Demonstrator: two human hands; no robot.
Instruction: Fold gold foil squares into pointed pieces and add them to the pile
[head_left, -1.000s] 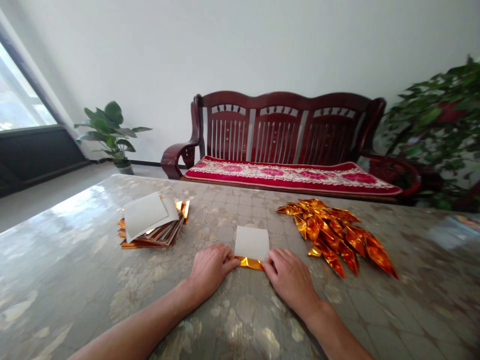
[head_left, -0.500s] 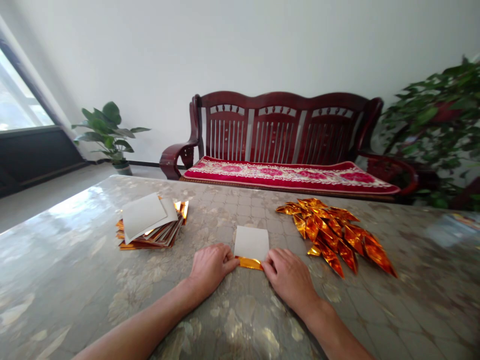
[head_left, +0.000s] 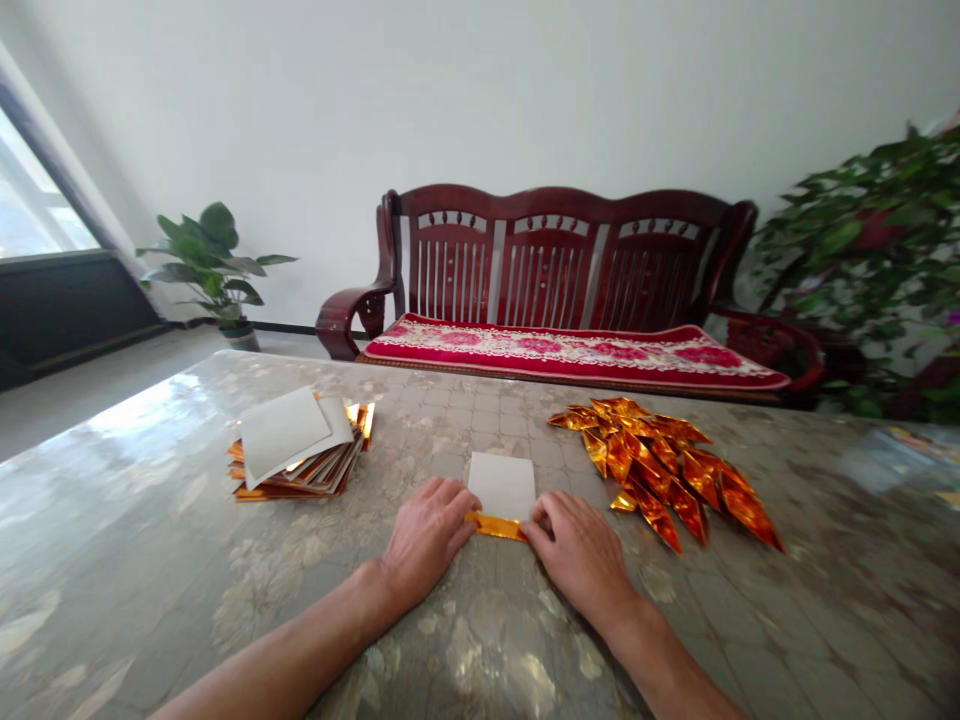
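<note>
A sheet of gold foil paper (head_left: 502, 484) lies flat on the table, pale side up, its near edge folded over into a shiny gold strip. My left hand (head_left: 433, 527) pinches the left end of that strip between thumb and fingers. At the opposite end, my right hand (head_left: 574, 538) grips the strip the same way. To the left rests a stack of foil paper sheets (head_left: 289, 435), pale faces and gold edges showing. On the right is a heap of folded gold foil pieces (head_left: 652, 460) with pointed ends.
The table (head_left: 315, 590) has a glossy, flower-patterned cover. A clear plastic bag (head_left: 889, 460) lies at its right side. Behind it stands a dark red wooden bench (head_left: 551, 270) with a red patterned seat cover. Potted plants (head_left: 221, 265) flank the bench.
My left fingers have shifted slightly up along the folded strip's end. My right hand stays at its end, and the view has turned a little to the right.
</note>
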